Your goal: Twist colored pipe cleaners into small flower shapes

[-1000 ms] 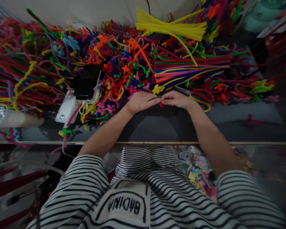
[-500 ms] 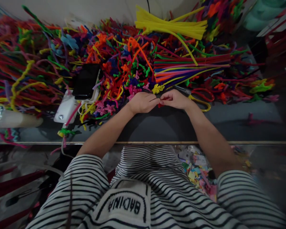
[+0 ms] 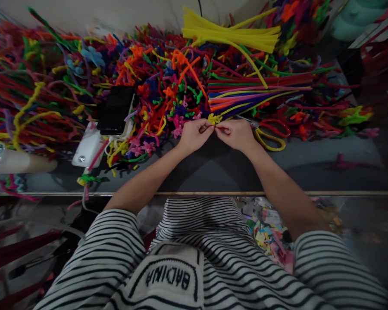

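My left hand and my right hand meet fingertip to fingertip just above the grey tabletop. Both are closed in a pinch on a small red pipe cleaner, most of it hidden by the fingers. Right behind the fingertips lies a yellow pipe-cleaner flower. Scissors with red and yellow handles rest beside my right hand. Pink pipe-cleaner flowers lie close to my left hand.
A heap of coloured pipe cleaners runs along the back, with a yellow bundle and a mixed bundle on it. A black phone and a white device with a cable sit left. The table's front edge is near me.
Both hands have turned, with the fingers now curled and the thumbs meeting, around the red piece. My left hand has shifted slightly up and right. The things on the table look unchanged.
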Motion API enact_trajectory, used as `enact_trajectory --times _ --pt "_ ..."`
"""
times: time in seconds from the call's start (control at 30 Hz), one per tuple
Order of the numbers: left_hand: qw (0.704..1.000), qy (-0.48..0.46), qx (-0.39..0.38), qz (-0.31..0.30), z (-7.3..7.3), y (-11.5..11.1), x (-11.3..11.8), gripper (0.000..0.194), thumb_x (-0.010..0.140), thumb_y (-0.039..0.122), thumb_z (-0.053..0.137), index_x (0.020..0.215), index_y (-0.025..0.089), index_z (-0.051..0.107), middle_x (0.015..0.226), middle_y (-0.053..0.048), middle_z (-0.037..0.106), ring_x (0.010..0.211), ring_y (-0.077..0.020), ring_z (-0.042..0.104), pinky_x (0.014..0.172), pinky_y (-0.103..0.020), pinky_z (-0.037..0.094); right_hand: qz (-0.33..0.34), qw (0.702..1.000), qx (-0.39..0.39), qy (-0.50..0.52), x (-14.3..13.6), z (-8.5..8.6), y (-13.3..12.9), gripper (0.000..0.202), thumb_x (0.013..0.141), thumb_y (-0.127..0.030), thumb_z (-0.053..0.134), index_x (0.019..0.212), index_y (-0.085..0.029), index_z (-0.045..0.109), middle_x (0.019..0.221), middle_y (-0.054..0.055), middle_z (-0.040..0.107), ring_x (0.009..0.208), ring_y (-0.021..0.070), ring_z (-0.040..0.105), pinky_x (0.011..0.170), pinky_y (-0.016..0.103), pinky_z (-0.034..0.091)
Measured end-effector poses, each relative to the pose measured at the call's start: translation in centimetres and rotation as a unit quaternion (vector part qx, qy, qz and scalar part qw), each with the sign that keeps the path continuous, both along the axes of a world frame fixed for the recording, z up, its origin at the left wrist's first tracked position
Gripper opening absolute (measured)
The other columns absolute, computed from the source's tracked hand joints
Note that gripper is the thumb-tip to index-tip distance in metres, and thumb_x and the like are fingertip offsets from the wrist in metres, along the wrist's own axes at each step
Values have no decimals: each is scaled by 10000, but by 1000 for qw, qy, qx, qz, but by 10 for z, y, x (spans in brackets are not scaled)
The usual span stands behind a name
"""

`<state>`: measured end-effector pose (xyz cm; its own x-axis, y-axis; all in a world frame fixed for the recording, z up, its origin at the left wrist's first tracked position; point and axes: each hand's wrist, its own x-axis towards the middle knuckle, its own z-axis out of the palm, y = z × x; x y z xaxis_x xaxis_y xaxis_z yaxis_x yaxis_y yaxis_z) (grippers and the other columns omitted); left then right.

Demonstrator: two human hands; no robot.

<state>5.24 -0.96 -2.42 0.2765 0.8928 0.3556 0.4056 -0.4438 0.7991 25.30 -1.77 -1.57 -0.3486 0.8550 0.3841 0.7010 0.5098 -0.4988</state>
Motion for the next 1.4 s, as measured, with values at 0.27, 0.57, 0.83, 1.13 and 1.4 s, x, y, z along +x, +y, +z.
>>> enact_trajectory --times 0.27,0.57,0.83,1.13,1.4 --pt "982 -130 -124 -59 -14 16 -2 287 807 454 759 770 170 745 741 -18 723 691 -117 601 660 -238 456 4 999 -26 45 -1 -4 3 244 902 -336 648 912 -184 838 694 41 719 597 154 570 639 304 410" --pt "978 -154 -115 -75 -12 16 -2 498 841 659 768 749 174 702 619 28 570 562 -74 451 558 -237 359 38 988 -95 116 3 -6 12 263 872 -354 639 815 -156 803 529 -24 536 520 106 408 606 296 368" --pt "921 -293 -236 -98 -3 13 -1 552 679 673 913 773 171 704 579 67 469 449 -32 350 436 -214 245 57 967 -109 225 -3 -5 10 375 879 -498 638 816 -162 791 678 27 674 554 106 448 554 275 365" --pt "962 -204 -178 -28 -16 16 1 341 874 521 811 1038 224 774 781 0 711 584 -84 613 442 -184 388 -12 984 -94 152 -4 -6 8 277 892 -382 648 839 -170 818 620 11 658 554 122 464 600 290 382" --pt "981 -121 -144 -50 -17 15 -3 267 898 395 773 1016 166 844 1059 -93 833 806 -147 744 580 -211 562 -8 990 -93 105 -5 -4 6 241 888 -364 661 811 -181 798 614 9 654 563 133 492 610 295 380"
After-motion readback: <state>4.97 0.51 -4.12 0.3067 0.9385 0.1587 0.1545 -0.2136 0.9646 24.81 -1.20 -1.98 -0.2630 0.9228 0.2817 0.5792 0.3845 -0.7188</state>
